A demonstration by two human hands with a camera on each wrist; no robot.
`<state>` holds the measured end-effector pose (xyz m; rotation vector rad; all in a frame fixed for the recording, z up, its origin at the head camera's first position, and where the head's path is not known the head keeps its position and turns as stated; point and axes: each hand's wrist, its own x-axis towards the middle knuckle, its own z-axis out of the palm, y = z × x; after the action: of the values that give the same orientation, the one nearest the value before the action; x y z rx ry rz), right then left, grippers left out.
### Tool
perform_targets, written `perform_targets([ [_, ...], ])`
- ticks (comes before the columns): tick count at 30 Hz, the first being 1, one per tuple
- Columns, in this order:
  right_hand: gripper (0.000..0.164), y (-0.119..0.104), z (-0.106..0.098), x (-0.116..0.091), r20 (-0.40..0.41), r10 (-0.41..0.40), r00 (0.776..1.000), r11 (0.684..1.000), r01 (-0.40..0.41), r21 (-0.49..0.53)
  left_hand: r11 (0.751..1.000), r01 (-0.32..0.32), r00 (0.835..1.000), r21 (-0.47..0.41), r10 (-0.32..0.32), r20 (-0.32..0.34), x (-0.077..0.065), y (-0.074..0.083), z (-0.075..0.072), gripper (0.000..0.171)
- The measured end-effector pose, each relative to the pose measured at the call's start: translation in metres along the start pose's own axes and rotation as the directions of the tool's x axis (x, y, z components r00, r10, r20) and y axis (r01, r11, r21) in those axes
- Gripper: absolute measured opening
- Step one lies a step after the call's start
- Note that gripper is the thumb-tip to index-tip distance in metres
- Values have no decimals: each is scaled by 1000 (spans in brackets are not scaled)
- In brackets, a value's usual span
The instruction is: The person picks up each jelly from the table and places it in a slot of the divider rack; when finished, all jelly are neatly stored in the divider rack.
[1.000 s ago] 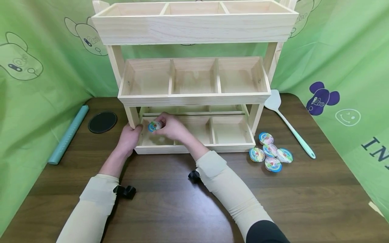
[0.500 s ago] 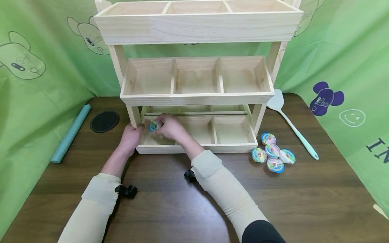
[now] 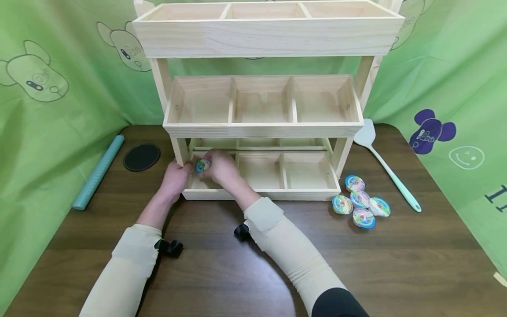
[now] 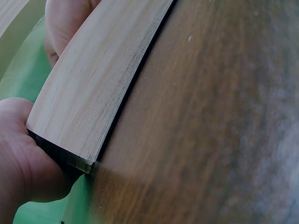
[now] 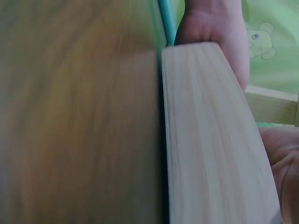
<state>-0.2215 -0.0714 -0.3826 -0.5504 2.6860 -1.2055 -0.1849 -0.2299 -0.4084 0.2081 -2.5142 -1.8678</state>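
Observation:
A three-tier wooden shelf (image 3: 269, 39) stands on the table, each tier split into compartments. My left hand (image 3: 175, 179) grips the left end of its bottom tray (image 3: 277, 195), beside the upright; in the left wrist view that hand (image 4: 28, 158) lies round the tray's corner, its fingers mostly hidden. Over the bottom tray's left compartment, my right hand (image 3: 223, 167) pinches a small jelly cup (image 3: 202, 165) with a colourful printed lid. From the right wrist, the tray front (image 5: 210, 140) covers the cup and most of the right hand (image 5: 285, 168).
Several similar jelly cups (image 3: 362, 202) are clustered right of the shelf. Beyond them lies a pale turner (image 3: 390, 171). At left are a black round disc (image 3: 141, 157) and a light-blue tube (image 3: 99, 171). Green printed cloth (image 3: 35, 132) surrounds the table.
The head view has swung slightly left, so everything sits further right in it. My right hand and the jelly cup have shifted a little left in the bottom tray; the left hand keeps its place.

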Motion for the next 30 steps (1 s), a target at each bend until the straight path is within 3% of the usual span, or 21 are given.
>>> perform_targets([
  [15, 58, -3, 0, 0, -14, 0, 1000, 1000, -1, -31, 1000, 5, 1000, 6, -5, -6, -1, 2, 0, 49],
  [22, 66, -3, -14, -7, 15, 27, 1000, 1000, -27, -6, 1000, 13, 1000, 1, -13, 1, -2, 2, 0, 50],
  [30, 48, 3, -41, -13, 68, -52, 996, 990, 42, 133, 1000, 14, 1000, -1, -14, 0, -3, 3, 1, 52],
])
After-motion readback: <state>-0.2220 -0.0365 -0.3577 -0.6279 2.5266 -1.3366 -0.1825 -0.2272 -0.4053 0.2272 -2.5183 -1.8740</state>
